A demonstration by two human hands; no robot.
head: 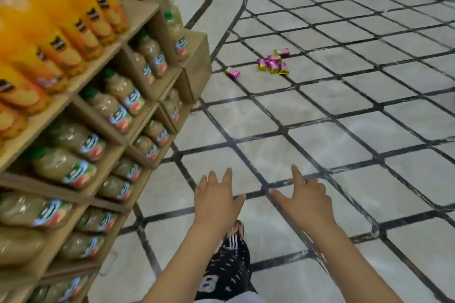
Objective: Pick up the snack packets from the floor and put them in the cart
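Several pink and yellow snack packets (pixel 272 64) lie in a small heap on the tiled floor, far ahead of me. One more packet (pixel 232 73) lies alone to the left of the heap, another (pixel 282 52) just behind it. My left hand (pixel 214 198) and my right hand (pixel 304 198) are stretched out forward, low in the view, fingers spread and holding nothing. Both hands are well short of the packets. No cart is in view.
A cardboard shelf unit (pixel 138 19) filled with juice bottles (pixel 118 96) stands along the left, its corner close to the lone packet. The pale floor with dark grid lines (pixel 344 130) stretches ahead and right. My foot in a black patterned shoe (pixel 229 265) is below my hands.
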